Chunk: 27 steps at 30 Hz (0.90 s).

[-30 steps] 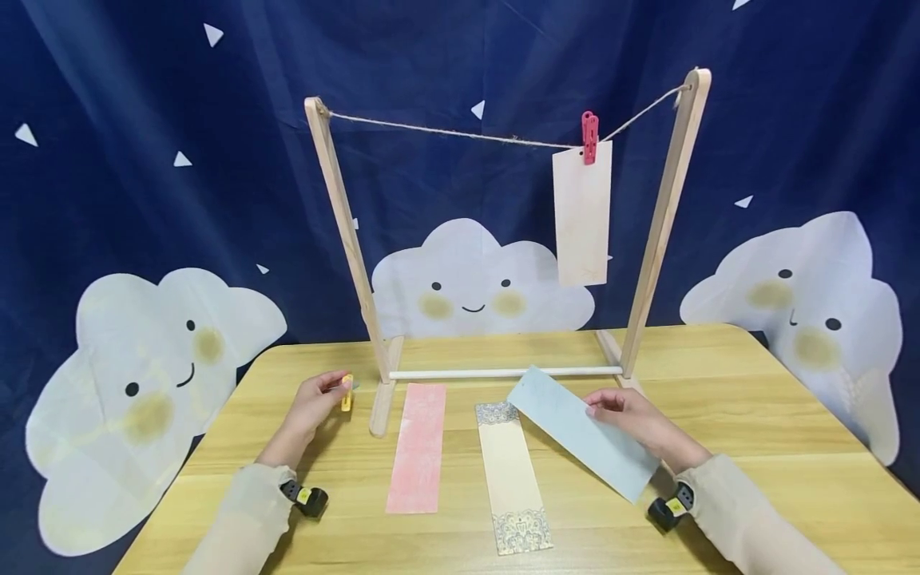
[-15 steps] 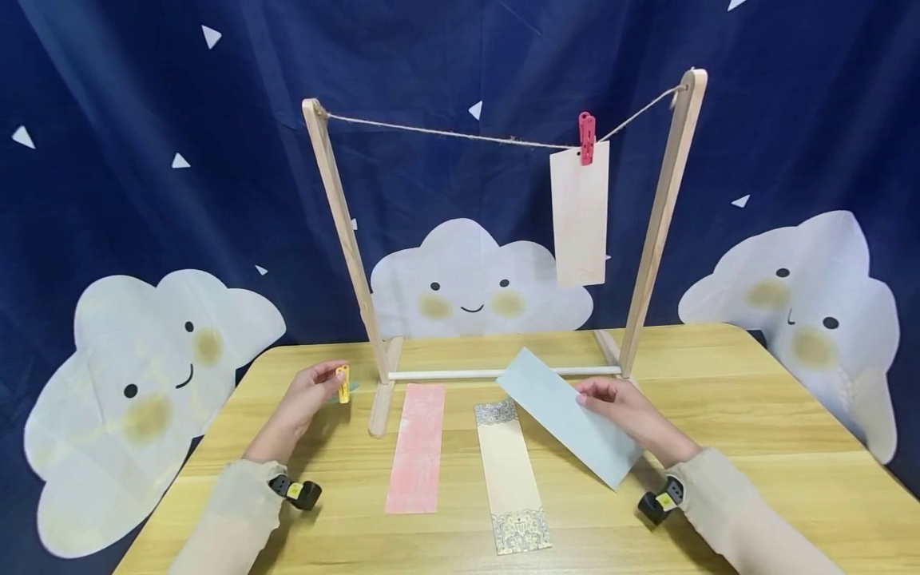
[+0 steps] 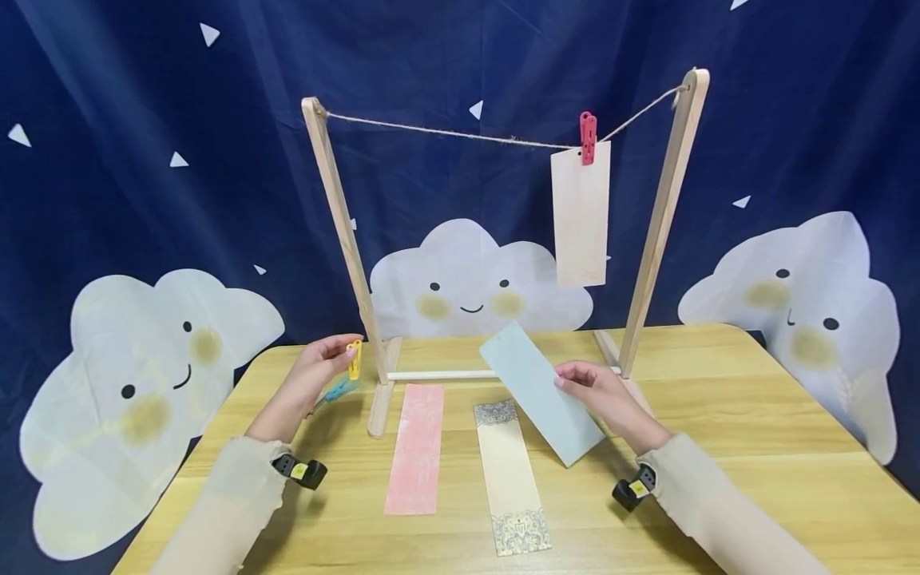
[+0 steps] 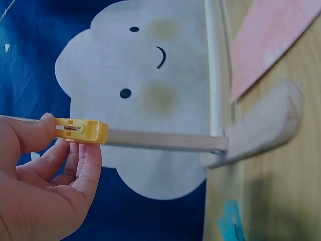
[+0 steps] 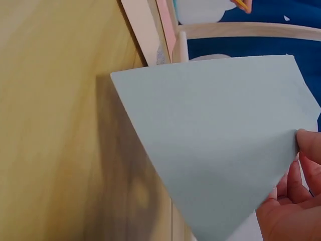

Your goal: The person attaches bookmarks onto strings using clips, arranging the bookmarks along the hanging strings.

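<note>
My left hand (image 3: pixel 323 369) pinches a yellow clothespin (image 3: pixel 354 359) between thumb and fingers, raised above the table beside the rack's left post. Below it on the table lies a blue clothespin (image 3: pixel 340 389), partly behind the hand. With thumb and fingertips, my right hand (image 3: pixel 600 391) grips a light blue card (image 3: pixel 542 391) by its right edge; the card is tilted and lifted off the table. A pink card (image 3: pixel 417 449) and a cream card with patterned ends (image 3: pixel 512 479) lie flat between the hands. On the string (image 3: pixel 446 132) hangs a pale card (image 3: pixel 580 220), held by a red clothespin (image 3: pixel 588 137).
The wooden rack has a left post (image 3: pixel 341 224), a right post (image 3: pixel 664 216) and a white crossbar (image 3: pixel 438 374) low between its feet. It stands toward the back of the wooden table (image 3: pixel 755 495). Behind hangs a dark blue curtain (image 3: pixel 446 48) with clouds.
The right hand has lifted the light blue card and carried it up and left. The left hand has raised the yellow clothespin, leaving more of the blue clothespin visible.
</note>
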Each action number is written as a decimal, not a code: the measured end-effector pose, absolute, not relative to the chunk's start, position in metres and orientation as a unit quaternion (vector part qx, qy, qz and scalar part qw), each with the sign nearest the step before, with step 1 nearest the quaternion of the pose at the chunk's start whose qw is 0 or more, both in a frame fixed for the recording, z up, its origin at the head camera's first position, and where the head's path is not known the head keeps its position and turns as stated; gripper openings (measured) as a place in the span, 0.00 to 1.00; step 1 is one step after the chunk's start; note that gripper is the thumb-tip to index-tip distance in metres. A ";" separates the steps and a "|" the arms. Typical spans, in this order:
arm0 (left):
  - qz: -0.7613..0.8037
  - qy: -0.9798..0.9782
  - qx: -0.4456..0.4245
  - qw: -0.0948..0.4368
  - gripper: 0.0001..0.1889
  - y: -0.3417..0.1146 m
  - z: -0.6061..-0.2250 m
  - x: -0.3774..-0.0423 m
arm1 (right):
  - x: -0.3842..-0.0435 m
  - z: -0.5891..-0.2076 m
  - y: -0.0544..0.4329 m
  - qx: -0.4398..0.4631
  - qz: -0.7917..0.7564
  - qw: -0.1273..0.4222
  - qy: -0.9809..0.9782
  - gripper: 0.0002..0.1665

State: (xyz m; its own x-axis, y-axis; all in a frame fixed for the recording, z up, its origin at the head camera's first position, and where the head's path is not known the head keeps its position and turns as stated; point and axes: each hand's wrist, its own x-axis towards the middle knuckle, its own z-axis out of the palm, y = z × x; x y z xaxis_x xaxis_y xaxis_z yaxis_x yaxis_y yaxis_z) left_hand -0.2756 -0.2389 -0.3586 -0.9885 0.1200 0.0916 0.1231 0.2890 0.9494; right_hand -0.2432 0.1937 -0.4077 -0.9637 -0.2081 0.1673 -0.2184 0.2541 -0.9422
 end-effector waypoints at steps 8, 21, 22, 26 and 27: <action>-0.564 -0.817 -0.120 0.017 0.18 -0.214 -0.341 -0.286 | -0.250 -0.407 0.183 0.136 0.615 0.001 -0.776 0.16; -0.599 -0.788 -0.140 0.036 0.17 -0.175 -0.298 -0.298 | -0.266 -0.388 0.175 0.131 0.653 0.026 -0.745 0.18; -0.598 -0.788 -0.144 0.038 0.17 -0.171 -0.296 -0.299 | -0.267 -0.386 0.175 0.129 0.657 0.028 -0.743 0.18; -0.584 -0.796 -0.155 0.046 0.16 -0.157 -0.286 -0.302 | -0.271 -0.382 0.174 0.118 0.658 0.032 -0.743 0.18; -0.581 -0.797 -0.158 0.051 0.16 -0.153 -0.283 -0.303 | -0.273 -0.382 0.174 0.116 0.655 0.036 -0.745 0.18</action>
